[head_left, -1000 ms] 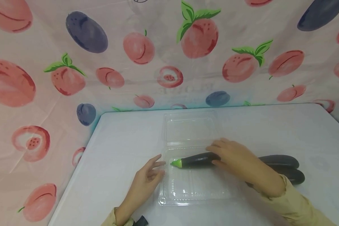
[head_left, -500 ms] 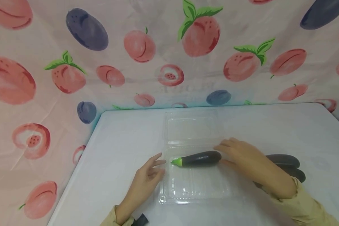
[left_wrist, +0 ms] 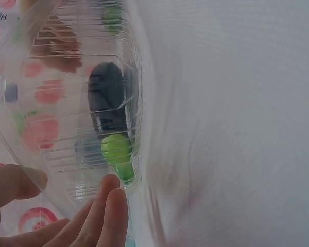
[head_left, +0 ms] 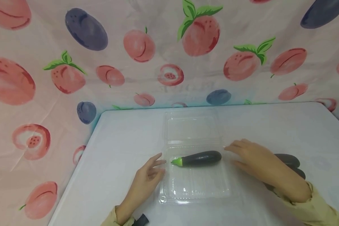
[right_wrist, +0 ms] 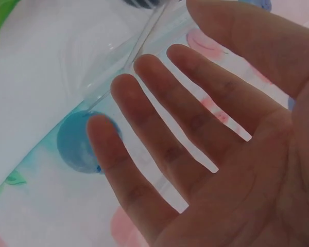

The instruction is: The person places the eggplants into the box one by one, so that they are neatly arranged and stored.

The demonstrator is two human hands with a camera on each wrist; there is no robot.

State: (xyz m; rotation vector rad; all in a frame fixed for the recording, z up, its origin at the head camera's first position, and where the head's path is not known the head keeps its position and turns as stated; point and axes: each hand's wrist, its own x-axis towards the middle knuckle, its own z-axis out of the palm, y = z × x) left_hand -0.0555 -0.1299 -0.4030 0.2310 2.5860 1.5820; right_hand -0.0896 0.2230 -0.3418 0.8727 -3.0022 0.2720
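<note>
A dark eggplant with a green stem end lies across the back half of the clear plastic clamshell container, its stem pointing left. The left hand is at the container's left side, fingertips right at the rim; the left wrist view shows its relaxed fingers by the clear wall, near the green cap. To the right of the container is the right hand, fingers straight and spread in the right wrist view, with nothing in it. Two more eggplants lie partly hidden behind the right forearm.
The container's lid lies folded open toward the back of the white table. A fruit-print cloth hangs behind the table and along its left side. A black strap piece shows at the left wrist.
The right hand has let go of the eggplant in the container and moved right, past the container's edge. The left hand has stayed in place.
</note>
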